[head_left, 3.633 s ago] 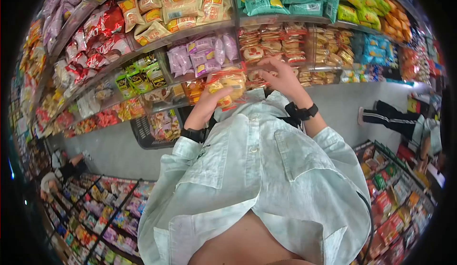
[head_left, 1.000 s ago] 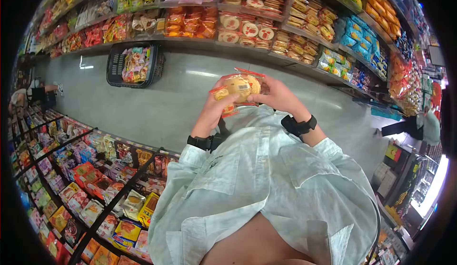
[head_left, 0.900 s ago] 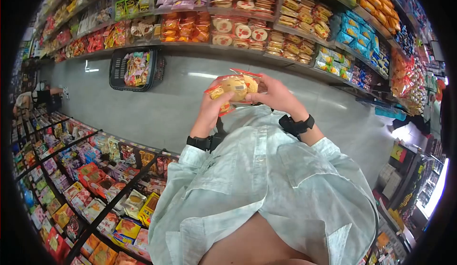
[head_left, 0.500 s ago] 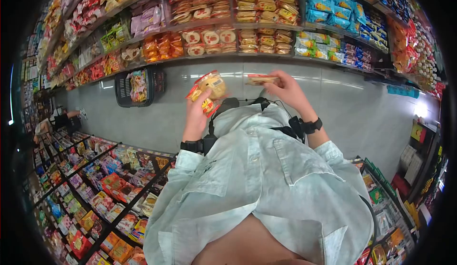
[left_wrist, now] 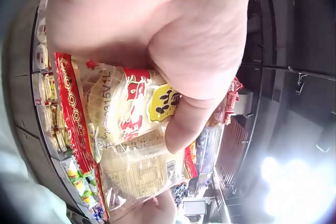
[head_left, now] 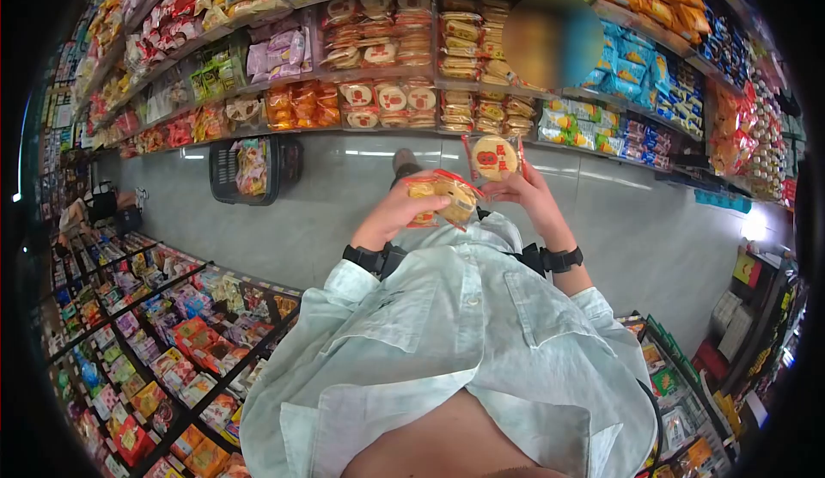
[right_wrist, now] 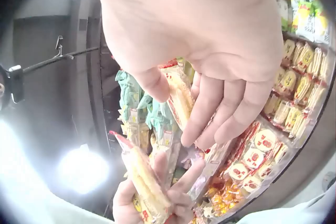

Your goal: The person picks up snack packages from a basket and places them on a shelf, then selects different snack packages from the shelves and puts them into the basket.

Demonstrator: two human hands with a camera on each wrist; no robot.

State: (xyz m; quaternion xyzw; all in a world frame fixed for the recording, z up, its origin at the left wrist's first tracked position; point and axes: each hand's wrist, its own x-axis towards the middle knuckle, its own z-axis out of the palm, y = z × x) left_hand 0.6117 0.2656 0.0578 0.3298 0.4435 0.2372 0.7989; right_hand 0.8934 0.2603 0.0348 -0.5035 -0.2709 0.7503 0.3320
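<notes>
In the head view, my left hand (head_left: 394,213) holds clear, red-edged biscuit packets (head_left: 457,201), its thumb pressed on top. The left wrist view shows a packet with red characters and a yellow mark (left_wrist: 164,102) over one with a printed label and barcode (left_wrist: 139,169). My right hand (head_left: 534,196) pinches another packet, a round biscuit with red print (head_left: 496,158), face up beside the left hand's packets. From the right wrist, that same packet (right_wrist: 179,98) appears edge-on between thumb and fingers. Below it are the left hand (right_wrist: 181,200) and its packets (right_wrist: 144,182).
Shelves of wrapped snacks run across the front, with round biscuits (head_left: 391,97), orange packs (head_left: 301,106) and blue packs (head_left: 632,61). A dark shopping basket (head_left: 225,173) holding snacks sits on the grey floor (head_left: 326,194). Snack racks (head_left: 172,340) stand behind on the left.
The hands left the shelf, then came together over the packets. Half a second ago the right hand held one packet edge-on and apart; now it faces up, closer to the left hand.
</notes>
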